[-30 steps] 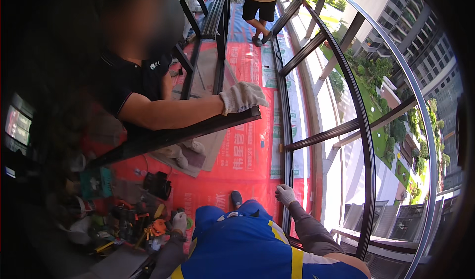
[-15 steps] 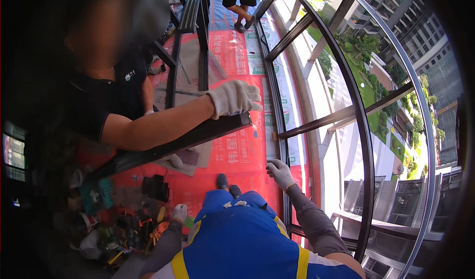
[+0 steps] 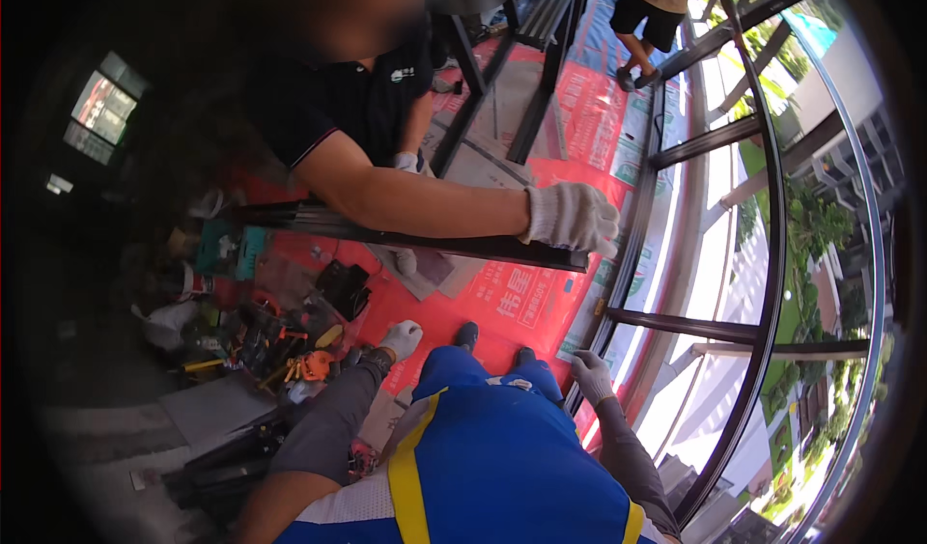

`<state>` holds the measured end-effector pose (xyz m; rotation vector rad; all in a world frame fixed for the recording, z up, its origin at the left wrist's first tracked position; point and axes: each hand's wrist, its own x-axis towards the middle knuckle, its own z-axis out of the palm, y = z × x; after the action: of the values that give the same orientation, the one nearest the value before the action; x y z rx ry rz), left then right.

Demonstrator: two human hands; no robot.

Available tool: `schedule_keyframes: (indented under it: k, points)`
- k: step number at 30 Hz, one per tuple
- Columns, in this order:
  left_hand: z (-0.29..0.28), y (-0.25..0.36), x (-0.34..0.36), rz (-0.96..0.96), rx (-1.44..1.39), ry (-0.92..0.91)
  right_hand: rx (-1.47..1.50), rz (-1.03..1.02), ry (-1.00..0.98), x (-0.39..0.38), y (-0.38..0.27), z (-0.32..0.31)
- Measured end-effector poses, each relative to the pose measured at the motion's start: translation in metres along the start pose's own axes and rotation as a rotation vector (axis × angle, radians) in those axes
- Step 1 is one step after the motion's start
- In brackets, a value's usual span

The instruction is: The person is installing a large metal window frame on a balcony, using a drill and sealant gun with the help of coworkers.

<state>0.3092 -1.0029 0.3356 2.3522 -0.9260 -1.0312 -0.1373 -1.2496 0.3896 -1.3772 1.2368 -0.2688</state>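
Black window frame at the person's right, with long bars crossing one another, just beside the right hand. On this hand, a pale glove, with a grey sleeve above the wrist; fingers bent loosely, not possible to tell if touching the frame or spread apart from it. Left hand, also in a pale glove, above the red floor sheet and near the scattered tools; fingers curled toward the palm, not possible to tell if fully pressed together. To the left of it, an orange tool, a black case and, farther away, a teal crate. Between both forearms, a blue garment with yellow stripes. Ahead, a dark metal beam, placed crosswise, with the gloved hand of a co-worker at its right end. Farther back, a person in black shorts, near the frame. Beyond the bars, green trees in sunlight.
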Motion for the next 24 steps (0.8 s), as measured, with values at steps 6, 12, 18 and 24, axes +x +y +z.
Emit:
schedule_keyframes:
  k: [6,12,18,24]
  points:
    - [0.045,-0.034,-0.095,-0.147,0.04,-0.07,0.19,0.455,0.0,0.005,0.098,-0.067]
    - [0.088,-0.045,-0.167,-0.492,-0.138,0.182,-0.067,0.59,-0.098,0.022,0.151,-0.149]
    - [0.224,-0.088,-0.232,-0.363,0.494,-0.012,0.027,0.657,-0.065,0.064,0.12,-0.168]
    - [0.294,-0.099,-0.265,-0.421,-0.248,0.127,0.059,0.403,-0.196,0.113,0.031,-0.104]
